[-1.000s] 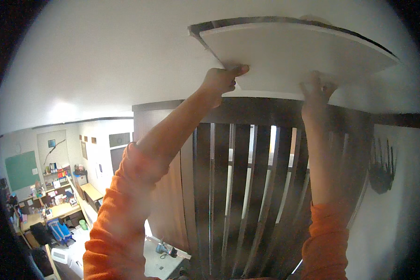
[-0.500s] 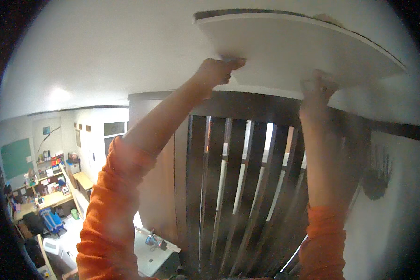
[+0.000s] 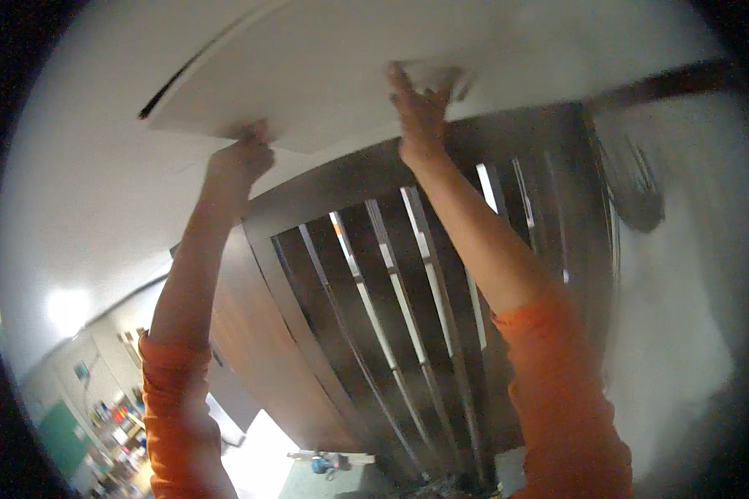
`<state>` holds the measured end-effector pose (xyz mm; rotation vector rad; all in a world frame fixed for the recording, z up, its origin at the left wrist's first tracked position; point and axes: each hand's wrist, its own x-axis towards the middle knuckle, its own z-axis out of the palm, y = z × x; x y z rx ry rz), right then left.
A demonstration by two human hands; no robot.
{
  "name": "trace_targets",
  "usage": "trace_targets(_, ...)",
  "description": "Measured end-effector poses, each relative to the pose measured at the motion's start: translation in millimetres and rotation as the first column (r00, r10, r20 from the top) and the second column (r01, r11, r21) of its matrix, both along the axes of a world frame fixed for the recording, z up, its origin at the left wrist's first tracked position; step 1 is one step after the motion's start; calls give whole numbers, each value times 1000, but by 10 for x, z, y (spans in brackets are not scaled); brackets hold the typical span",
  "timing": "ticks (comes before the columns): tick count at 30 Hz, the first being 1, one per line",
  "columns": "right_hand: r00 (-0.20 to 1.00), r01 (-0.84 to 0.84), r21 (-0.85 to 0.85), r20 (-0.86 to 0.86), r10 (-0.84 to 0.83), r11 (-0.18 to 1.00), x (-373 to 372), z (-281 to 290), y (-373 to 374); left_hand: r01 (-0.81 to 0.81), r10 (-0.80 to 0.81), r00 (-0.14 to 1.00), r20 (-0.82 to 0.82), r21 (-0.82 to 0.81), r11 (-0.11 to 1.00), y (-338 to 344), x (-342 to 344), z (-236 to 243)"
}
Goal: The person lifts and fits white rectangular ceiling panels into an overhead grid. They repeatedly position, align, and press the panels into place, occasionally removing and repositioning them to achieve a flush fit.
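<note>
Overhead, a flat pale panel (image 3: pixel 308 83) lies against the white ceiling, with a dark gap along its far left edge. My left hand (image 3: pixel 243 162) is raised to the panel's near left edge, fingers curled and closed. Whatever is in it, if anything, is hidden. Further right, my right hand (image 3: pixel 424 112) reaches up to the panel's underside with thumb and fingers spread apart. Blur softens its fingertips, so I cannot tell how firmly they touch. Orange sleeves are pushed back on both forearms.
Dark wooden slats (image 3: pixel 391 333) with narrow light gaps stand in front, beside a brown wood panel (image 3: pixel 266 349). Below, a blue power drill (image 3: pixel 324 462) rests on a pale surface. A cluttered work area (image 3: pixel 121 432) is at lower left, a grey-white wall (image 3: pixel 674 316) at right.
My view has turned and tilted, so the panel and slats appear shifted left and slanted. Both hands stay up at the panel; the right hand's fingers now show more spread.
</note>
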<state>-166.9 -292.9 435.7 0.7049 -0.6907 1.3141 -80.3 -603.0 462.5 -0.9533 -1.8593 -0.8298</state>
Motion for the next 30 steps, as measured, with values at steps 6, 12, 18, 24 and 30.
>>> trace_targets(6,982,-163,-74,-113,154,984,536,76,-149,-26,24,999,-22,-107,994,122,262,-120)
trace_targets(12,994,-104,-107,9,106,989,711,15,-146,-165,162,986,-43,-83,983,185,132,-85)
trace_targets(18,972,-216,46,-82,219,975,762,-36,-276,-493,284,774,-565,-259,830,-301,-203,-1)
trace_targets(24,930,-367,121,9,368,922,658,-120,-12,-199,155,936,-315,-112,974,182,5,-113)
trace_targets(30,953,-252,56,190,238,966,493,-104,9,242,-267,960,84,231,942,-2,-261,-69)
